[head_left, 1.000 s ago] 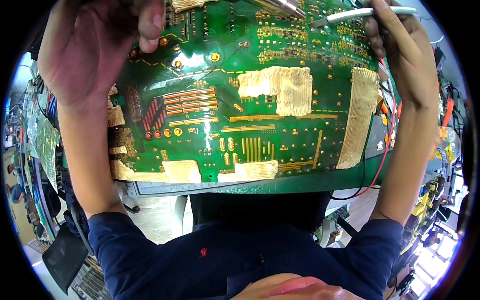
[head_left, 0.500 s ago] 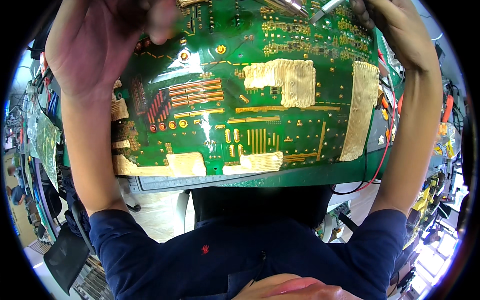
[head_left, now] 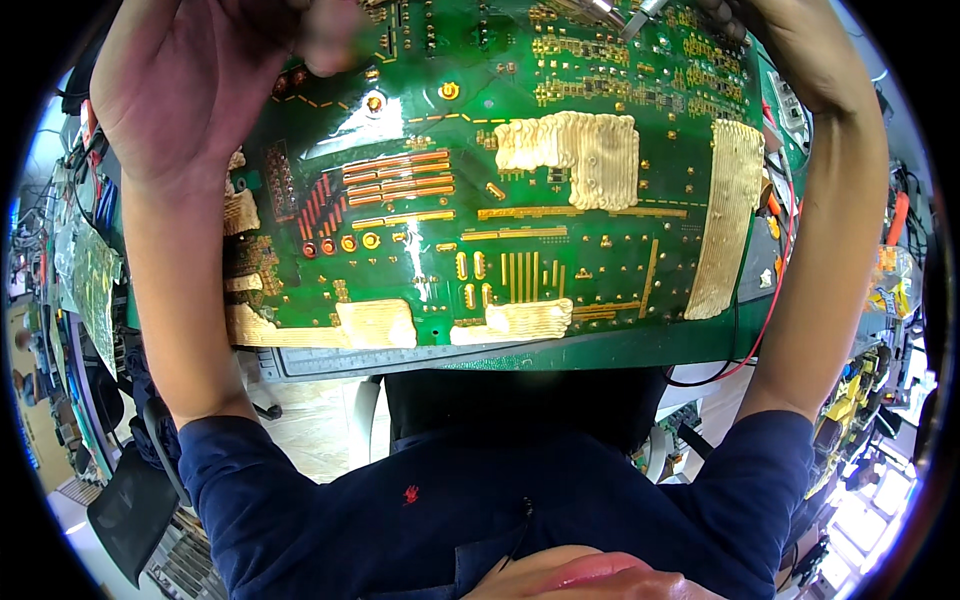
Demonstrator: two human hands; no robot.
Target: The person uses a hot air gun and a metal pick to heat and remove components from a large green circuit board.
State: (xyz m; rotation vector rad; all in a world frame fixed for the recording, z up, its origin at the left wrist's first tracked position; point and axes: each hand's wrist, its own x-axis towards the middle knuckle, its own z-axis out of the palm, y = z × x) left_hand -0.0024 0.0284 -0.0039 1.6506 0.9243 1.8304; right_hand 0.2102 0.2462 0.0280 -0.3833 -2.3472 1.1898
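A large green circuit board [head_left: 400, 285] with gold and copper-coloured traces lies in front of me, bearing patches of cream-coloured ridged coating [head_left: 605, 165]. My left hand [head_left: 190, 85] is raised over its far left corner, palm showing; its fingertips are blurred or cut off by the upper edge. At the far right, my right hand [head_left: 745, 25] has its fingers curled, and its grip is partly out of view. Between the hands, a shiny metal tool tip [head_left: 604, 8] and a slim grey tool tip [head_left: 645, 14] meet close above small components. Their handles are hidden.
Under the board's near edge lies a grey strip with fine markings [head_left: 310, 366] on the green tabletop [head_left: 600, 355]. Red and black leads [head_left: 770, 335] loop at the right. Bundled cables and boards [head_left: 95, 290] crowd the left; a black chair [head_left: 135, 505] stands lower left.
The board and table edge appear slightly further right and higher. The two tool tips have drawn a little closer together. Both hands stay in nearly the same places.
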